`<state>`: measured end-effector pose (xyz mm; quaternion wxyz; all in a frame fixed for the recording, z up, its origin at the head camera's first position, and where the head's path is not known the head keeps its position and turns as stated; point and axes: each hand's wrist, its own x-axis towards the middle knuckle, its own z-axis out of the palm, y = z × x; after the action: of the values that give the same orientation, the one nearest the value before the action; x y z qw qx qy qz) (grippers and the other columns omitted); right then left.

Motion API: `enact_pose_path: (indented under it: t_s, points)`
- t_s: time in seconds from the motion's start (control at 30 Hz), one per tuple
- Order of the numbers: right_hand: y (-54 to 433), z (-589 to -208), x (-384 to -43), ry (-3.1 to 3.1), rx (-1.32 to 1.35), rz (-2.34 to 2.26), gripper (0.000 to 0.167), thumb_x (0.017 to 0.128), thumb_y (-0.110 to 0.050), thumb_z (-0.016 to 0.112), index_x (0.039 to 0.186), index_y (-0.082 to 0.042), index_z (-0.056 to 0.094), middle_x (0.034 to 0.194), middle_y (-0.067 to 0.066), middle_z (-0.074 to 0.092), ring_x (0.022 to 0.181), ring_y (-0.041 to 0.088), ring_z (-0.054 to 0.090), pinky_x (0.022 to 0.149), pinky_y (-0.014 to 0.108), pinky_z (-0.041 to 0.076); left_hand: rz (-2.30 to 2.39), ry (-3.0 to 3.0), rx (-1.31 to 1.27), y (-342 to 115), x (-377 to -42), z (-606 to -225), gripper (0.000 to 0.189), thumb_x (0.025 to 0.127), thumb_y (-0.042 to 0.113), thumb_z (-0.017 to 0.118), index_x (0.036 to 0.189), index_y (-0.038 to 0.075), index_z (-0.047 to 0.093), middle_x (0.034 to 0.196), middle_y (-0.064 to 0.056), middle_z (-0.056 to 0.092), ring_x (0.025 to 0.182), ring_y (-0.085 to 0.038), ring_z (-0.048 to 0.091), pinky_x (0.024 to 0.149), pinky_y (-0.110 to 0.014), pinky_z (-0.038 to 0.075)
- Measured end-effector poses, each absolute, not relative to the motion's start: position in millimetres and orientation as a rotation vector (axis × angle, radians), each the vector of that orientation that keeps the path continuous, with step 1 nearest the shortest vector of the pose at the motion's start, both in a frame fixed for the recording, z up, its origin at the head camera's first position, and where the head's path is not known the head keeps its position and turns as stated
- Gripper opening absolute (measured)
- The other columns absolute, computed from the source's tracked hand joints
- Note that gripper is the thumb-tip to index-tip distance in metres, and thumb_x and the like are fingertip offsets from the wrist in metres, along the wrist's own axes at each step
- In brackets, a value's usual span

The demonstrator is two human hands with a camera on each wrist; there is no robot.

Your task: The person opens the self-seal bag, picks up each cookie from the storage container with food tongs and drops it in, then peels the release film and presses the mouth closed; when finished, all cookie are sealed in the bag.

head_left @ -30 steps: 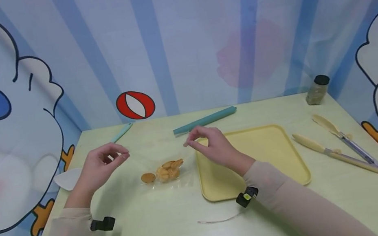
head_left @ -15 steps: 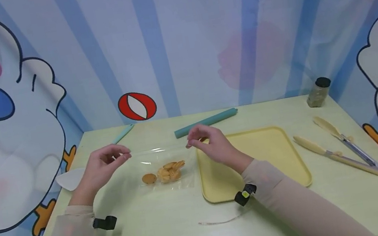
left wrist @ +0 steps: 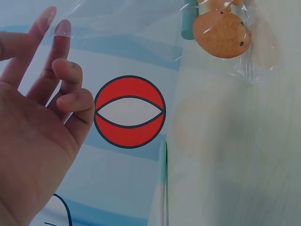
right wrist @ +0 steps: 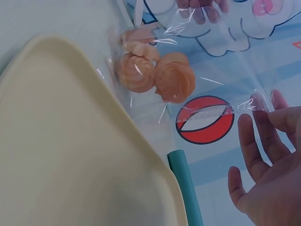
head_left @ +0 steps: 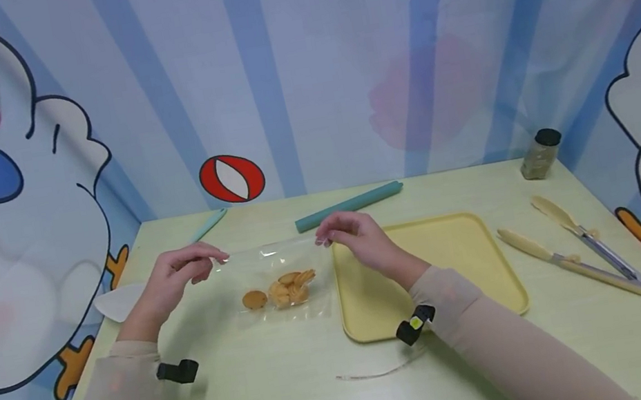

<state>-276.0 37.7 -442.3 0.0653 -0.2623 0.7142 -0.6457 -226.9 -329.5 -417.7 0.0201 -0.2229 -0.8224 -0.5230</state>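
A clear plastic bag (head_left: 274, 263) with several cookies (head_left: 289, 290) at its bottom hangs between my hands. One round, flat cookie (left wrist: 222, 34) with dark specks lies apart from the others; swirled cookies (right wrist: 155, 75) bunch together. My left hand (head_left: 173, 283) touches the bag's top left corner with extended index and middle fingertips, behind the film in the left wrist view. Its thumb is apart from those tips, and the other two fingers curl inward. At the top right corner, my right hand (head_left: 361, 242) pinches the film between thumb and fingers.
A yellow tray (head_left: 434, 280) lies right of the bag. Behind are a teal roll (head_left: 349, 206) and a spatula's light-green handle (head_left: 209, 225), its white blade (head_left: 118, 303) left of my hand. Tongs (head_left: 582, 260) and a black-lidded jar (head_left: 540, 155) stand at the right.
My left hand has loosened its pinch; its fingers straighten and reach slightly right along the bag's top edge. The right hand keeps hold, and the bag's upper edge is spread between them.
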Motion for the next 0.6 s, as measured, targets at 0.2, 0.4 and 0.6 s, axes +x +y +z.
enact_pose_path:
  t_s: [0.2,0.4,0.6]
  points:
    - [39.9,-446.5,-276.5,2.297,-0.849,-1.871,0.016,0.104,-0.016,0.063,0.111,-0.008,0.074,0.112,0.009,0.074,0.103,0.025,0.066,0.105,0.060,0.045,-1.559,-2.584,-0.567,-323.0,-224.4,-418.2,0.021,0.104,0.016,0.063,0.115,0.003,0.075,0.105,0.011,0.070,0.084,-0.012,0.060,0.072,-0.024,0.051]
    - [40.1,-453.2,-275.1,2.475,-0.883,-1.840,0.012,0.092,-0.015,0.080,0.103,-0.018,0.076,0.102,-0.002,0.076,0.098,0.018,0.069,0.106,0.062,0.045,-1.394,-2.627,-0.432,-318.9,-224.4,-423.7,0.025,0.095,0.022,0.077,0.118,0.011,0.077,0.103,0.004,0.069,0.078,-0.020,0.056,0.062,-0.026,0.047]
    - [42.0,-448.4,-269.2,2.609,-0.904,-1.878,0.018,0.090,-0.021,0.083,0.105,-0.016,0.075,0.100,-0.003,0.078,0.099,0.013,0.072,0.101,0.052,0.053,-1.268,-2.653,-0.358,-317.4,-220.7,-422.1,0.021,0.097,0.030,0.074,0.114,0.018,0.077,0.092,-0.008,0.069,0.069,-0.021,0.053,0.055,-0.028,0.044]
